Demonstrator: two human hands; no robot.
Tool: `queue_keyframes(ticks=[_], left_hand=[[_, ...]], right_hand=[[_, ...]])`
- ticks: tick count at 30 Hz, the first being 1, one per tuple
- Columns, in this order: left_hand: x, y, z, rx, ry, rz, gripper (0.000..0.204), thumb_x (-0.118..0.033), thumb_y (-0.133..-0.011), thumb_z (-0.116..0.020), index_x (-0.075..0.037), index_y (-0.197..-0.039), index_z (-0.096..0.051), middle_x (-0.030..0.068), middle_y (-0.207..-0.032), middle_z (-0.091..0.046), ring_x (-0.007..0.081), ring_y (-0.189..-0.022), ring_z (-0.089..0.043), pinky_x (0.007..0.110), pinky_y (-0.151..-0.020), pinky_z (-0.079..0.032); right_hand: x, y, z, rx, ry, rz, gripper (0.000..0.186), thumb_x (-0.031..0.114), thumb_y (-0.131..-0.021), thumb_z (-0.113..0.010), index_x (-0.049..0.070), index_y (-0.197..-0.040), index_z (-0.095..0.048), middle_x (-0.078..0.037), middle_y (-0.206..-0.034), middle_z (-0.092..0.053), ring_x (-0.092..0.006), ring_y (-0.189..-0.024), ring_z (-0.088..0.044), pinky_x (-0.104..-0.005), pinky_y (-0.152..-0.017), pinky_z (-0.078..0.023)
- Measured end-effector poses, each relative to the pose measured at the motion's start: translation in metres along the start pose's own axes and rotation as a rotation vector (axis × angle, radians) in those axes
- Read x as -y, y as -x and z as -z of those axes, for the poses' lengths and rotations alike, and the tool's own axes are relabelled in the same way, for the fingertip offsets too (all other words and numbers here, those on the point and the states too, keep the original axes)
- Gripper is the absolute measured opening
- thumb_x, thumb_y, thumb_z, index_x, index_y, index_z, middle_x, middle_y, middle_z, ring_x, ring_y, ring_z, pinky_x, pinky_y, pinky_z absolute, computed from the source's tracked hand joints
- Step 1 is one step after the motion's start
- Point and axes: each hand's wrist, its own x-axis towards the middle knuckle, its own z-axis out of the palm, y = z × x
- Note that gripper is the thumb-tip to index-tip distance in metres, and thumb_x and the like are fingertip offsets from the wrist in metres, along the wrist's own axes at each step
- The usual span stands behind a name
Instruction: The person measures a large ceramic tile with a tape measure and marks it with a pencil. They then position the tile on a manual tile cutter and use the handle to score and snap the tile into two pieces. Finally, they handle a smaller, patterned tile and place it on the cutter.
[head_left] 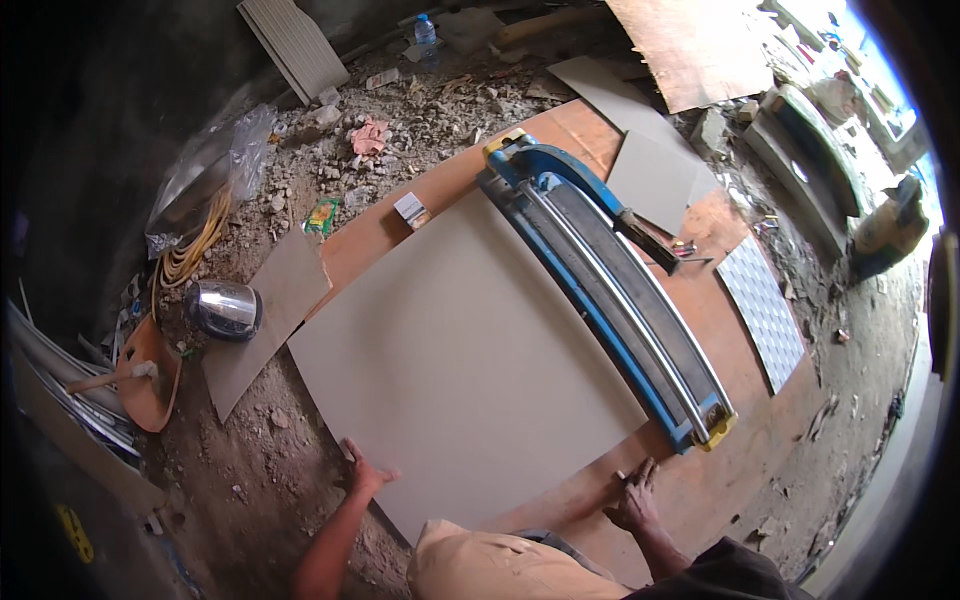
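Note:
A large, square, grey-beige tile (450, 340) lies flat on an orange-brown board (590, 480). At the tile's left edge is my left hand (366, 474), its thumb and fingers apart, touching the near left rim. My right hand (638, 502) is by the board's near side, just off the tile's near right corner. Its fingers are closed, and a small whitish stub (620, 475) sticks out between them; its exact kind is too small to make out. Along the tile's right side lies a blue manual tile cutter (620, 300) with steel rails and a dark handle (645, 240).
A small white box (411, 210) sits at the tile's far edge. Offcut tiles (650, 180) lie beyond the cutter, and a patterned tile (762, 312) to its right. A shiny rounded object (224, 310) stands on a left-hand tile piece. Rubble (330, 130) covers the far ground.

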Motion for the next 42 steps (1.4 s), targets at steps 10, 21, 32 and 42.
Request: queue_keyframes(ticks=[10,21,32,42], left_hand=[[-0.009,0.0,0.011,-0.108,-0.078,-0.126,0.145,-0.032,-0.06,-0.094,-0.016,-0.153,0.017,0.0335,-0.154,-0.017,0.0493,-0.145,-0.008,0.053,-0.116,-0.024],[0.015,-0.008,0.0,-0.149,-0.042,-0.15,0.136,-0.042,-0.065,-0.09,-0.023,-0.155,0.011,0.0365,-0.152,-0.02,0.0463,-0.144,-0.02,0.053,-0.114,-0.028],[0.009,0.0,0.002,-0.224,0.102,-0.255,0.13,-0.034,-0.068,-0.088,0.002,-0.152,0.005,0.032,-0.153,-0.023,0.0409,-0.143,-0.025,0.046,-0.116,-0.029],[0.03,0.024,-0.001,-0.307,0.353,0.062,0.093,-0.041,-0.084,-0.074,0.003,-0.149,-0.024,0.0211,-0.149,-0.035,0.0325,-0.131,-0.045,0.043,-0.103,-0.043]], right_hand=[[-0.029,-0.014,-0.037,-0.092,0.037,0.077,0.091,0.044,-0.07,-0.078,0.015,-0.147,-0.04,-0.04,-0.153,-0.001,-0.0563,-0.143,-0.001,-0.0591,-0.117,-0.014],[-0.034,-0.038,0.021,0.282,0.007,0.221,0.048,0.033,-0.083,-0.066,-0.001,-0.117,-0.06,-0.019,-0.128,-0.052,-0.0333,-0.122,-0.048,-0.0499,-0.099,-0.043],[0.147,-0.123,0.371,-1.165,0.095,0.412,0.04,0.036,-0.074,-0.074,0.0,-0.09,-0.068,-0.023,-0.09,-0.067,-0.0295,-0.093,-0.067,-0.0399,-0.076,-0.05],[0.047,-0.173,0.383,-0.474,-0.034,0.522,0.065,0.051,-0.073,-0.073,0.001,-0.113,-0.065,-0.017,-0.108,-0.068,-0.0288,-0.106,-0.064,-0.042,-0.087,-0.051]])
